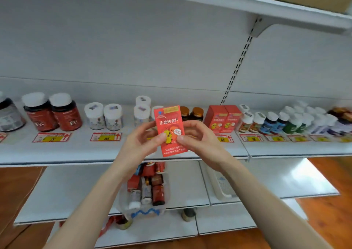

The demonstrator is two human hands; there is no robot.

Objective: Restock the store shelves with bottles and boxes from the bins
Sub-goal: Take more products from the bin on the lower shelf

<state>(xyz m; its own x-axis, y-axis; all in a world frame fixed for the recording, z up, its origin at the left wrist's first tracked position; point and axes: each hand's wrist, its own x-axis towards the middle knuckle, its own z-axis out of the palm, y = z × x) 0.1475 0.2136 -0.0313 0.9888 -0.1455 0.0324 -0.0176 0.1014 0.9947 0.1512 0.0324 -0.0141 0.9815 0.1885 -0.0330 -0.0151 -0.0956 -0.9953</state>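
Both sets of fingers (161, 137) pinch a red chick-printed box (170, 124) upright, left hand (140, 142) and right hand (199, 137) holding it over the front lip of the shelf (76, 150). Shelving seems in hand; next, it likely needs carrying rightward to stand beside the two matching boxes (222, 119).

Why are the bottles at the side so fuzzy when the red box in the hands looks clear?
Head view: the red box, pinched mid-picture by the left hand and right hand, is sharp enough to read; the bottles at the far right smear softly near the wide-angle picture's edge; a bright glare patch lies on the lower shelf at the right.
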